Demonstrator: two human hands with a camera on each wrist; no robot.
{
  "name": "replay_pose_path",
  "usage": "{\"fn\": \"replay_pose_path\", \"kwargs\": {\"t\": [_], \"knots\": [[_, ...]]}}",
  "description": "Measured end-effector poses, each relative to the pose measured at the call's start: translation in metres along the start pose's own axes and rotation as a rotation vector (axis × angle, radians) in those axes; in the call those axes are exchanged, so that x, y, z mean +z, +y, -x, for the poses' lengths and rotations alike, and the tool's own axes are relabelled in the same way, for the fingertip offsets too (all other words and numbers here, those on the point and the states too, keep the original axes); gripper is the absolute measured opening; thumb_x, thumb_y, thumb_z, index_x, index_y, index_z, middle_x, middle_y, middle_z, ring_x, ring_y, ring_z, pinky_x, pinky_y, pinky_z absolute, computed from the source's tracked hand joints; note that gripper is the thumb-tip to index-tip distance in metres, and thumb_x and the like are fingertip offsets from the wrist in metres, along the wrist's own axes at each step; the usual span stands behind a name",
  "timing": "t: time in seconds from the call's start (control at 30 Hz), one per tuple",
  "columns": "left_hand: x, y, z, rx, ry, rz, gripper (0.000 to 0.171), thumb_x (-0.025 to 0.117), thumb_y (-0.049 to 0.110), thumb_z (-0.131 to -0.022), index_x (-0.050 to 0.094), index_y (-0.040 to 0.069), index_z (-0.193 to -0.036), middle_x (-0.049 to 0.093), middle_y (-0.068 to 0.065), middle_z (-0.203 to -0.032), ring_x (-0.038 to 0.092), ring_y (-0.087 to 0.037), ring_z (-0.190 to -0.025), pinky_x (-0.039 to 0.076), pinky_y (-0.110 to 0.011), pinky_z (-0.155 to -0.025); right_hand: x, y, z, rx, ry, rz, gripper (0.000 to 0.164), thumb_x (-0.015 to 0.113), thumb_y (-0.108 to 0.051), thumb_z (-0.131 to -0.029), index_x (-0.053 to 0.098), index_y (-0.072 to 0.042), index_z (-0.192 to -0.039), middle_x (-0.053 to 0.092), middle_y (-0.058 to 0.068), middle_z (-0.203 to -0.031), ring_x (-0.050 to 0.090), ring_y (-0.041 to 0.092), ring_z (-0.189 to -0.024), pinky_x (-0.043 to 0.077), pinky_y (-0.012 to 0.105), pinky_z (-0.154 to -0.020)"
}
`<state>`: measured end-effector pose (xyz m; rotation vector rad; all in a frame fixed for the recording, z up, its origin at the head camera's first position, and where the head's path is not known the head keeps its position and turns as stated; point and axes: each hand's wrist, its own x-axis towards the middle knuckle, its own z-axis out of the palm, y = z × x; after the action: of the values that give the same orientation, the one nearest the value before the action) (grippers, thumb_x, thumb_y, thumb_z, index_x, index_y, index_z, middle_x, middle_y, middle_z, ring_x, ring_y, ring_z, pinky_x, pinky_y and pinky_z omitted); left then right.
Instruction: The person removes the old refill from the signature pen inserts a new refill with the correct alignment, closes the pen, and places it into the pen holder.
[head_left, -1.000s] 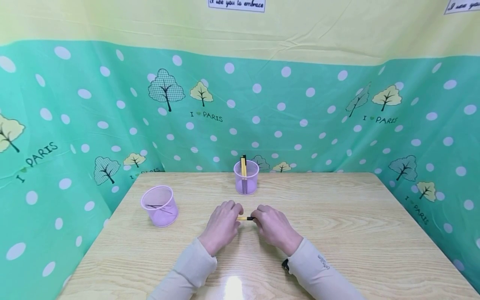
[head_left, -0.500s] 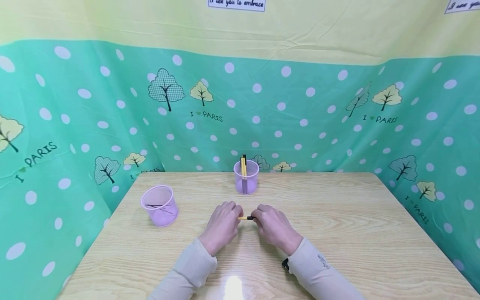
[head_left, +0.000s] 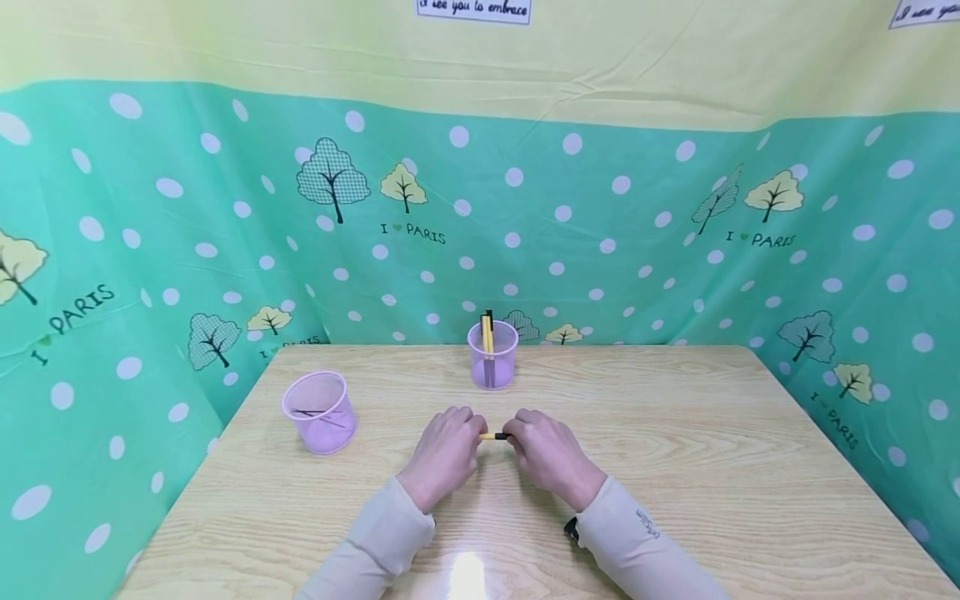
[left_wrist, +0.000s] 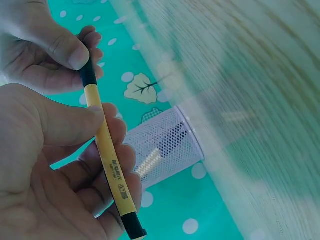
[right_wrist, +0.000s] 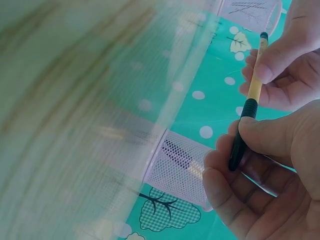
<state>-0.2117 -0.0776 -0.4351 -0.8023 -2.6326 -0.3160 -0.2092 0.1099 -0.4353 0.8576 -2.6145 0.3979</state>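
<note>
A yellow pen (left_wrist: 111, 165) with a black ribbed grip and black tapered front spans both hands, held level above the table in the head view. The left hand (head_left: 444, 450) pinches its yellow barrel, thumb on top and fingers beneath; small print shows on the barrel in the left wrist view. At the other end, the right hand (head_left: 551, 457) pinches the black front section (right_wrist: 240, 142) between thumb and fingers. Just beyond the hands stands a lilac mesh pen cup (head_left: 493, 375) with yellow-and-black pens (head_left: 487, 333) upright in it.
Another lilac mesh cup (head_left: 324, 433), tilted in view, stands on the left with several thin dark sticks (head_left: 318, 414) inside. The wooden table (head_left: 712, 450) ends at a green dotted curtain (head_left: 600, 208) behind and at the sides.
The left hand has shifted very slightly right along the pen, so a little less yellow barrel shows between the hands. The right hand and both cups look unmoved.
</note>
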Motion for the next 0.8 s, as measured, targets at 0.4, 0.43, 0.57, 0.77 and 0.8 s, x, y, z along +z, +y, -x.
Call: {"fn": "replay_pose_path", "kwargs": {"t": [0.4,0.43,0.57,0.77,0.8], "knots": [[0.0007,0.0013,-0.0002,-0.004,-0.026,-0.03,0.007,0.066,0.008,-0.084,0.069,0.011,-0.089,0.058,0.002,-0.077,0.054,-0.016,-0.069,0.043,-0.029,-0.06,0.0013,0.0007,0.0004,0.002,0.009,0.006,0.009,0.071,-0.007,-0.082,0.071,-0.013,-0.089,0.055,-0.007,-0.076,0.055,0.01,-0.069,0.049,0.025,-0.057],[0.0006,0.0014,-0.0002,-0.005,-0.027,-0.029,0.007,0.066,0.008,-0.084,0.069,0.012,-0.089,0.058,0.002,-0.077,0.054,-0.016,-0.069,0.043,-0.029,-0.06,0.0016,0.0009,0.0004,0.002,0.011,0.007,0.009,0.071,-0.007,-0.082,0.071,-0.013,-0.089,0.055,-0.007,-0.076,0.055,0.01,-0.069,0.049,0.025,-0.057],[0.0008,0.0013,0.0006,-0.01,-0.023,-0.025,0.007,0.066,0.01,-0.085,0.069,0.012,-0.091,0.058,0.002,-0.078,0.053,-0.016,-0.07,0.043,-0.029,-0.061,0.0021,0.0014,0.0001,0.0,0.014,0.008,0.008,0.071,-0.007,-0.082,0.07,-0.012,-0.088,0.054,-0.006,-0.075,0.055,0.01,-0.068,0.049,0.026,-0.057],[0.0,0.0019,0.0031,-0.021,-0.006,0.003,0.02,0.073,0.019,-0.08,0.068,0.012,-0.097,0.057,0.002,-0.083,0.054,-0.018,-0.076,0.044,-0.032,-0.067,0.0019,0.0008,0.0004,0.0,0.007,0.006,0.008,0.07,-0.008,-0.083,0.071,-0.013,-0.089,0.056,-0.006,-0.076,0.057,0.011,-0.07,0.05,0.026,-0.059],[-0.0003,0.0019,0.0032,-0.021,0.0,0.008,0.022,0.075,0.019,-0.078,0.068,0.012,-0.098,0.057,0.002,-0.084,0.055,-0.019,-0.078,0.044,-0.032,-0.068,0.0016,0.0006,0.0004,0.001,0.006,0.006,0.008,0.07,-0.008,-0.083,0.071,-0.013,-0.089,0.056,-0.006,-0.077,0.057,0.011,-0.07,0.05,0.026,-0.059]]}}
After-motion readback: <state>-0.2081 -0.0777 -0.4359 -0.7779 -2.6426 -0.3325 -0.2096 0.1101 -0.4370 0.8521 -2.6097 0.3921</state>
